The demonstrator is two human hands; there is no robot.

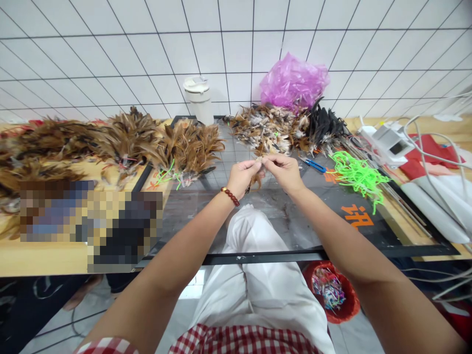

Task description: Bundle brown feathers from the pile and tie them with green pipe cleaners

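Above the dark glass panel (199,216), my left hand (241,177) and my right hand (283,172) meet fingertip to fingertip. Both are closed in a pinch on a small brown feather (255,183) that hangs below the fingers; its upper end is mostly hidden between them. A beaded bracelet (230,196) circles my left wrist. Just behind my hands lies a loose pile of brown and white feathers (263,130). Blue-handled snips (314,165) rest right of my right hand, beside a heap of bright green strings (359,178).
Brown feather bundles (191,145) lie at left, black feathers (324,125) at back right. A white tumbler (199,98) and a pink plastic bag (293,81) stand by the tiled wall. White devices (391,142) with cables sit right. A red bin (350,300) holds scraps below the table.
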